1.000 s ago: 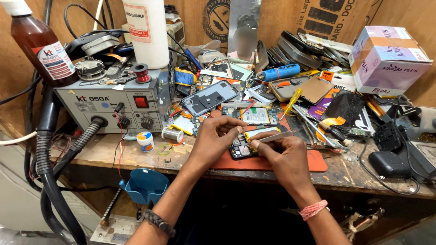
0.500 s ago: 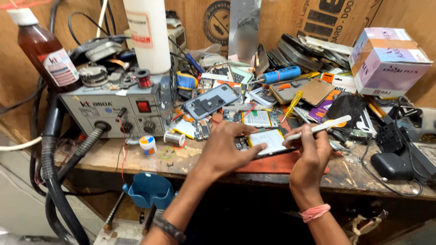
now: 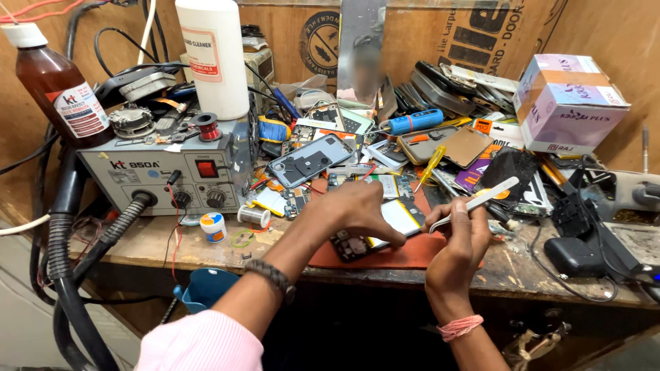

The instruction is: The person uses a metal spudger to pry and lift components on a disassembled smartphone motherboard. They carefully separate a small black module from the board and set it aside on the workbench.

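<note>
Head view looks down on a cluttered wooden workbench (image 3: 158,240). At the front edge, near the middle, an opened phone (image 3: 375,230) lies on a red mat (image 3: 405,254), its circuit board and pale battery facing up. The left hand (image 3: 354,209) arches over the phone, fingers half curled, with the fingertips (image 3: 395,240) pressing on its near part; whether it grips the phone or only steadies it, I cannot tell. A dark beaded bracelet (image 3: 273,276) sits on that wrist. The right hand (image 3: 457,237) is just beside the phone's right end, closed in a pinch around a pair of pale tweezers (image 3: 478,200), which slant up and away toward the right. A pink band (image 3: 459,327) circles the right wrist.

At the left end of the workbench stands a grey hot-air rework station (image 3: 172,172), with a brown bottle (image 3: 58,86) and a tall white bottle (image 3: 214,55) standing on it. A small round tin (image 3: 214,226) and a spool of wire (image 3: 253,215) lie before the station. Behind the hands are a grey phone back cover (image 3: 311,160), a blue-handled screwdriver (image 3: 411,122) and a yellow-handled screwdriver (image 3: 432,163). Toward the back right corner rests a pink and white carton (image 3: 567,103).
</note>
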